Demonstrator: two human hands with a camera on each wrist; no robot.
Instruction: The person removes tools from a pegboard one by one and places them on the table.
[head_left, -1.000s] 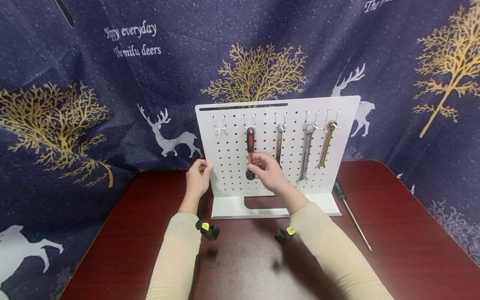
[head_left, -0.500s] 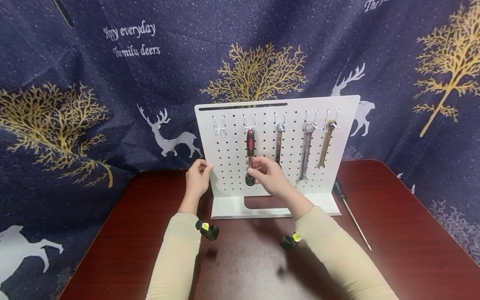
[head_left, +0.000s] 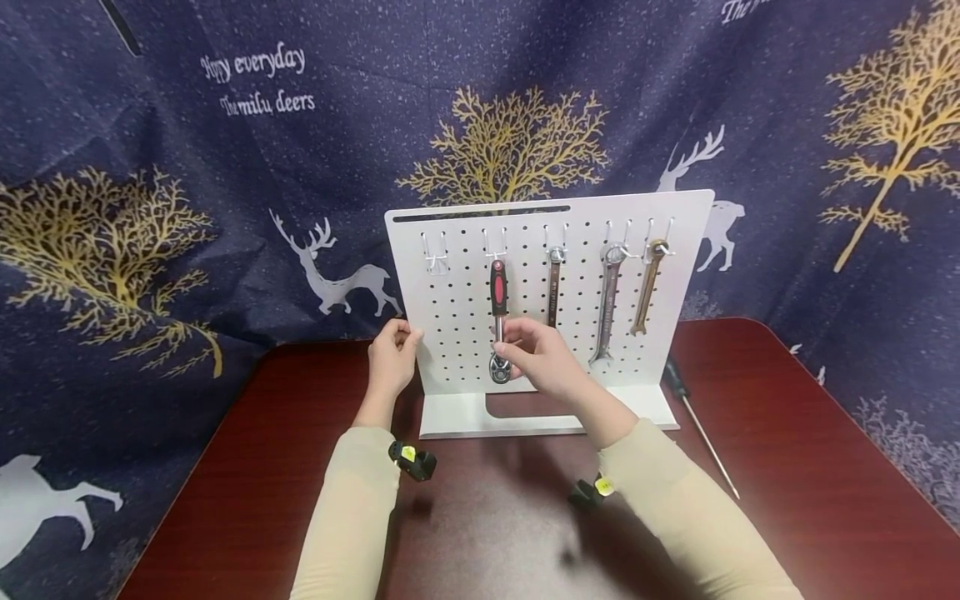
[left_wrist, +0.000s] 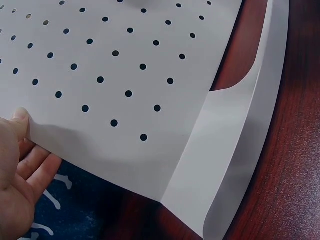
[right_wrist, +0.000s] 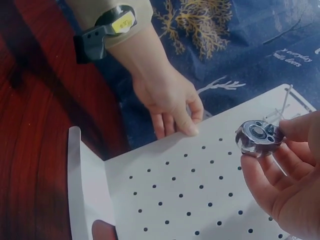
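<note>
Head view: leftmost, the left hand (head_left: pixel 393 357) pinches the side edge of the white pegboard (head_left: pixel 450 317); I judge this hold should be firm, so the board does not rock. Then the red-black ratchet (head_left: pixel 498 308) stands upright before the board, handle up, just below a wire hook (head_left: pixel 496 252); whether they touch, I cannot tell. The right hand's grip (head_left: pixel 543 358) grasps it near its head; slow, straight motion seems best. Close rightward hangs a slim wrench (head_left: pixel 554 292), so sideways room is narrow; wider space lies toward the person, above the bench (head_left: pixel 480 517). A screwdriver (head_left: pixel 701 432) lies beyond the board's right edge.
</note>
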